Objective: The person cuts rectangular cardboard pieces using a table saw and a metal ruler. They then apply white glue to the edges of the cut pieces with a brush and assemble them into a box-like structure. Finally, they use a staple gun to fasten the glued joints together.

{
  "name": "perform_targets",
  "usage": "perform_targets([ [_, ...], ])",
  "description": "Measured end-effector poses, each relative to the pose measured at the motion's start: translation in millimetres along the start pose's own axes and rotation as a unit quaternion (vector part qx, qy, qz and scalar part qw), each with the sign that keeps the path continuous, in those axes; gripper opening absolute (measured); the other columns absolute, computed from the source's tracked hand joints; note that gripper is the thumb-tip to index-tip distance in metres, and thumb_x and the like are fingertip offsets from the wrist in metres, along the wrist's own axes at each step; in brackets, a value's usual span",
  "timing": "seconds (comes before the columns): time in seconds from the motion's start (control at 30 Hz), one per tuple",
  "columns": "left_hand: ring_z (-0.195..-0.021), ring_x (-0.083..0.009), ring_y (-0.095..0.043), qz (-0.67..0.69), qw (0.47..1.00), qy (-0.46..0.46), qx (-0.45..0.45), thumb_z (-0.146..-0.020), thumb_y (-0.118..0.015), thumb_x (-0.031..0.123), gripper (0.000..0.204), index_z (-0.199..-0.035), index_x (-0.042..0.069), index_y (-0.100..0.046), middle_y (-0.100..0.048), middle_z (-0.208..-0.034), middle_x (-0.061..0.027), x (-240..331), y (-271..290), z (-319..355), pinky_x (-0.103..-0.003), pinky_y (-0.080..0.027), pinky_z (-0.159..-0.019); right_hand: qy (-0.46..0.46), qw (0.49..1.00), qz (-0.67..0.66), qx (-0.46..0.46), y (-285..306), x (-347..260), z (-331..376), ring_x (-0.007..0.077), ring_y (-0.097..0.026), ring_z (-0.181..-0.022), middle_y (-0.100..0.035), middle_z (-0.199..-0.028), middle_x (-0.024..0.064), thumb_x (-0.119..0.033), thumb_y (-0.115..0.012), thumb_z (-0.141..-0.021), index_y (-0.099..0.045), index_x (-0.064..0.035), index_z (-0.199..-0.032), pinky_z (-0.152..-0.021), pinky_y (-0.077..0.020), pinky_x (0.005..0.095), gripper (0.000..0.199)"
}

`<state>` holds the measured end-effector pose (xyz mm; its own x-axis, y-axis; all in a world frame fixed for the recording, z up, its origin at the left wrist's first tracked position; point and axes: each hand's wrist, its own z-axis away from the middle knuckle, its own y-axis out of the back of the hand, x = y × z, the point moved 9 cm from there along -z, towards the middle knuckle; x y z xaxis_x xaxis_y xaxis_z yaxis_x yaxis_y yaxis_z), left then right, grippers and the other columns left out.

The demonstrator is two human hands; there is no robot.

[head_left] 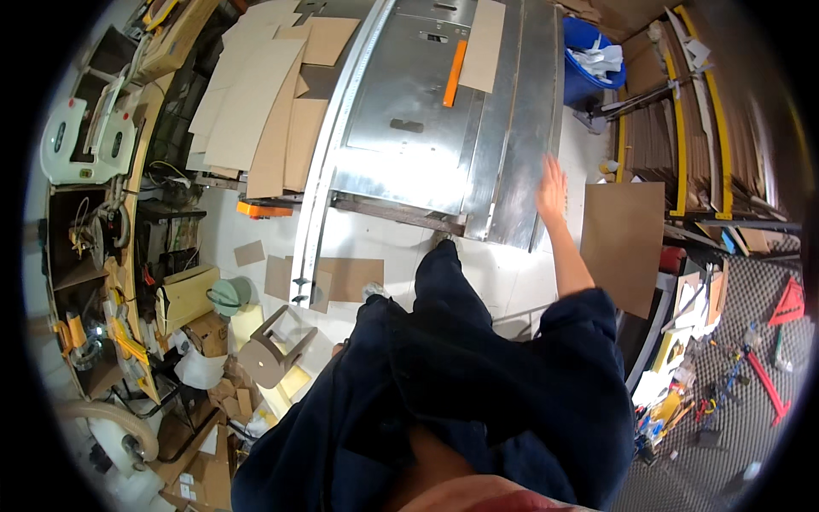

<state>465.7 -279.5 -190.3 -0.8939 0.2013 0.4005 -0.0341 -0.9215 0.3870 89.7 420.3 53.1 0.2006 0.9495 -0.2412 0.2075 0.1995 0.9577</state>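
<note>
My right hand is beside the right edge of the metal machine table, fingers stretched out and holding nothing. Whether it touches the edge I cannot tell. Of my left hand only a sliver of skin seems to show beside my dark clothing; its fingers are hidden. On the table lie an orange strip and, along its right side, a narrow tan board. A long silvery rail with a scale runs down the table's left side. Left of the rail, tan sheets lie overlapped.
A blue bin with white scraps stands beyond the table's right side. At right, a brown sheet stands near racks of boards. Hand tools lie on a dark ribbed surface. Shelves, a green bucket and offcuts are at left.
</note>
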Motion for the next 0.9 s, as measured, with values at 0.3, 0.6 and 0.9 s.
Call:
perform_targets([
  [0.3, -0.070, -0.0224, -0.063, -0.044, 0.996, 0.007, 0.071, -0.086, -0.056, 0.019, 0.026, -0.093, -0.004, -0.065, -0.067, -0.082, -0.0155, 46.6, -48.5, 86.9, -0.035, -0.048, -0.063, 0.164, 0.983, -0.015, -0.076, -89.3, -37.9, -186.7, 0.0184, -0.026, -0.143, -0.033, -0.153, -0.0005, 0.005, -0.045, -0.084, -0.036, -0.0166, -0.146, -0.119, -0.0139, 0.0421, 0.066],
  [0.6, -0.077, -0.0242, -0.066, -0.082, 0.992, -0.024, 0.091, -0.087, -0.058, 0.021, 0.029, -0.094, -0.006, -0.066, -0.070, -0.087, -0.0179, 83.9, -70.0, 104.9, -0.037, -0.051, -0.071, 0.234, 0.964, -0.002, -0.126, -114.6, -41.5, -221.9, 0.0176, -0.028, -0.142, -0.037, -0.150, -0.0014, 0.007, -0.051, -0.077, -0.037, -0.0175, -0.145, -0.120, -0.0125, 0.0415, 0.074],
  [0.9, -0.081, -0.0252, -0.066, -0.151, 0.979, -0.043, 0.129, -0.090, -0.062, 0.021, 0.025, -0.099, -0.002, -0.064, -0.069, -0.088, -0.0170, 161.8, -84.6, 101.0, -0.035, -0.051, -0.074, 0.200, 0.963, -0.131, -0.123, -27.3, -1.0, 28.0, 0.0341, -0.051, -0.118, -0.055, -0.118, 0.0167, -0.015, -0.066, -0.080, -0.056, -0.0009, -0.111, -0.103, -0.0368, 0.0460, 0.036],
])
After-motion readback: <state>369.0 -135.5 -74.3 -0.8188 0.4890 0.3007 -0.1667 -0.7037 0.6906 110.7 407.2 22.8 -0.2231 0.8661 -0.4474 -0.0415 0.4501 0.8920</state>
